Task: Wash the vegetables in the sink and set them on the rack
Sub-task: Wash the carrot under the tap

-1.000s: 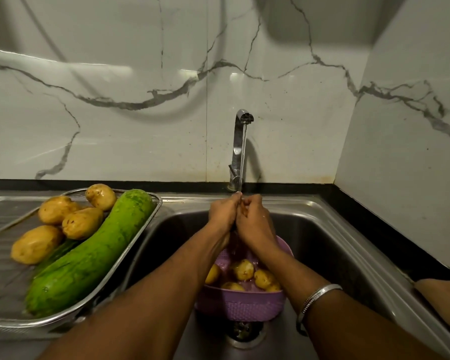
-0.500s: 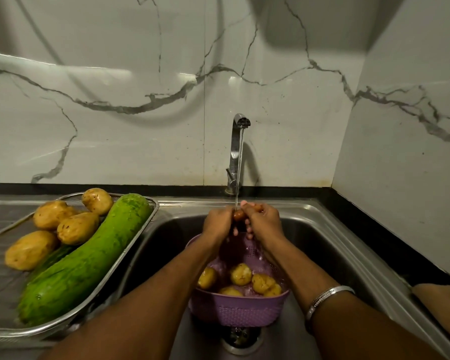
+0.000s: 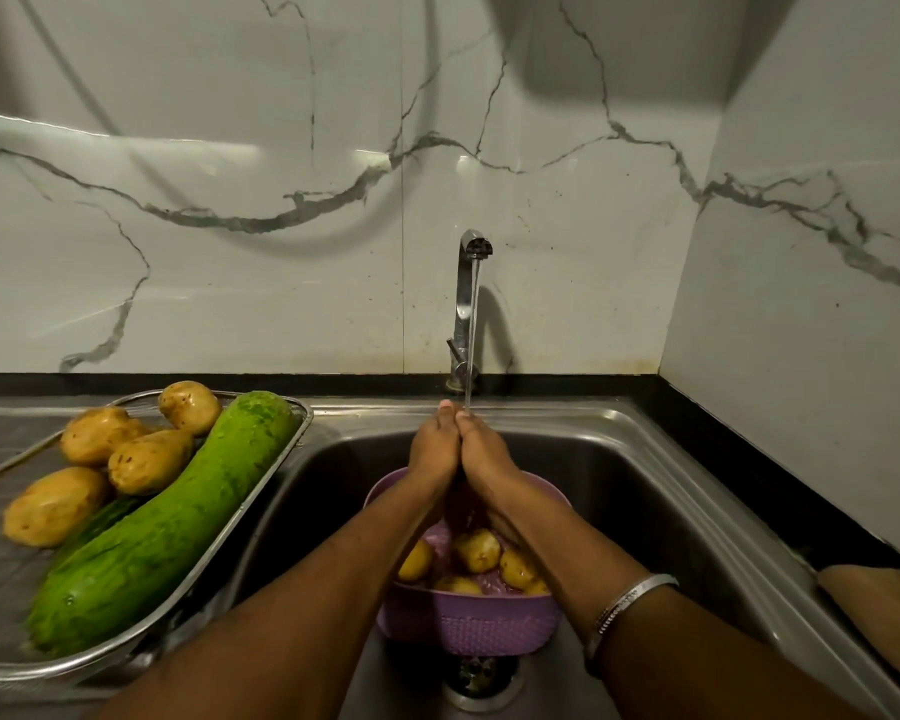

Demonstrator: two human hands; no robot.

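Note:
My left hand (image 3: 434, 449) and my right hand (image 3: 484, 452) are pressed together under the tap's water stream, above a purple colander (image 3: 468, 628) in the sink (image 3: 645, 511). What they enclose is hidden now; half a second ago a small potato showed between the fingertips. Several small potatoes (image 3: 478, 550) lie in the colander. On the left, a metal rack (image 3: 302, 407) holds a long green gourd (image 3: 167, 517) and several larger potatoes (image 3: 149, 459).
The faucet (image 3: 463, 304) stands at the back of the sink with water running. The drain (image 3: 481, 678) lies just in front of the colander. A ribbed steel drainboard (image 3: 1, 439) sits under the rack. A brown object (image 3: 884, 600) rests on the counter at right.
My hands have rubbed together under the stream and closed, so the small potato seen between the fingertips half a second ago is now covered. The camera view has shifted slightly.

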